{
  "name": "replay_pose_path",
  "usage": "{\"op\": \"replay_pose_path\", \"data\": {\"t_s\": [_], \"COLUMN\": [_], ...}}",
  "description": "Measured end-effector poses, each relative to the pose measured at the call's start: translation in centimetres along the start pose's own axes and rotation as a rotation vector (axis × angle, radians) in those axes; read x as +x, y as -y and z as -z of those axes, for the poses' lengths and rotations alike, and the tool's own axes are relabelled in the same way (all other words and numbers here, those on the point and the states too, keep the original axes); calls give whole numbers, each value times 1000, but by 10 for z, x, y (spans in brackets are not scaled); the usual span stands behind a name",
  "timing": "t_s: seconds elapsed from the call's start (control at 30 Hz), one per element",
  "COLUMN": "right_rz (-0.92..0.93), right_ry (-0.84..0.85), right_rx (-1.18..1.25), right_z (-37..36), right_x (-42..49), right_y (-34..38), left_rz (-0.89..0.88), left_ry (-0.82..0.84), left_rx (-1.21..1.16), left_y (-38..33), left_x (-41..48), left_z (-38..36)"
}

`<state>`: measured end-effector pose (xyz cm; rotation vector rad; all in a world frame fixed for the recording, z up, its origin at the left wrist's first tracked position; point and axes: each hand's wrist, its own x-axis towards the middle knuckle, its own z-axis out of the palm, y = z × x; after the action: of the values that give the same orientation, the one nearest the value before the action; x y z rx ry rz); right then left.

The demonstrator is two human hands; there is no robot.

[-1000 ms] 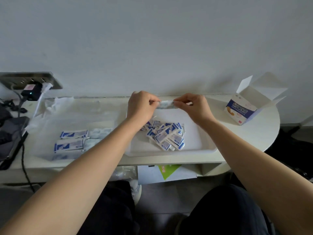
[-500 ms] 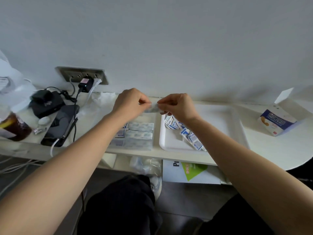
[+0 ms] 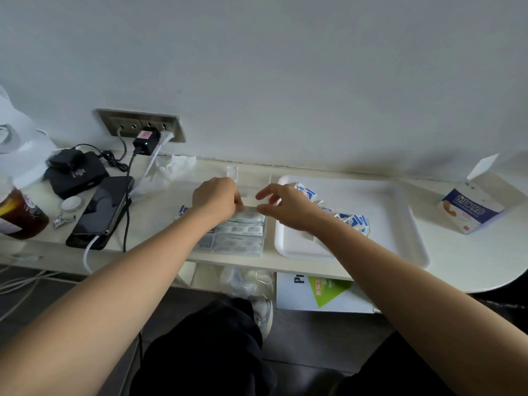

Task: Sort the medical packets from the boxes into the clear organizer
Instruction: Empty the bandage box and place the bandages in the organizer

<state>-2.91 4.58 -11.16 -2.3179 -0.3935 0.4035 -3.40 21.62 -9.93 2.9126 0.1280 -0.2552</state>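
Over clear organizer, thin flat packet in left grip

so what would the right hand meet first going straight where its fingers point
Probably the packet pinched by the left hand: the right hand points left at it, though depth is unclear.

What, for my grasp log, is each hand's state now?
Left hand: pinching one end of a packet.
Right hand: open, fingers spread beside that packet.

Bare forearms, black trousers, pale grey laced trainer
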Motion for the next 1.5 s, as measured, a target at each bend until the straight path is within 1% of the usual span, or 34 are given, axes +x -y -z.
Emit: {"op": "replay_pose_path", "data": {"t_s": [0.17,0.37,0.57,0.73,0.83,0.9,1.0,1.1,1.17,1.23,1.3,1.43,1.5], "right_rz": [39,59,58,65,67,73,75,72,72,73,78,83,76], "right_ry": [37,57,65,63,59,53,46,50,55,55,53,82,23], "right_rx": [-43,-52,-32,-20,-7,3,13,24,30,39,40,132,190], "right_z": [1,1,0,-1,-2,-2,-3,-4,-4,-5,-6,2,13], "right_x": [-2,-4,-5,-4,-4,-4,-3,-2,-2,-1,-1,-4,-6], "right_y": [0,0,-2,-3,-3,-4,-5,-6,-8,-9,-10,-17,-26], "left_rz": [-47,-112,-246,-303,-318,-329,-338,-352,-370,-398,-399,-357,-315], "left_ry": [-98,-163,-128,-106,-98,-79,-11,51,27,-35,-75,-84,-70], "left_rx": [129,296,614,706,673,578,438,401,453,517,526,401,289], "left_y": [-5,-11,-22,-23,-20,-16,-11,-7,-6,-6,-9,-10,-6], "left_x": [2,2,-2,-4,-2,0,0,3,4,4,2,0,-2], "left_z": [-13,-18,-13,-12,-11,-12,-13,-10,-8,-11,-14,-15,-9]}}
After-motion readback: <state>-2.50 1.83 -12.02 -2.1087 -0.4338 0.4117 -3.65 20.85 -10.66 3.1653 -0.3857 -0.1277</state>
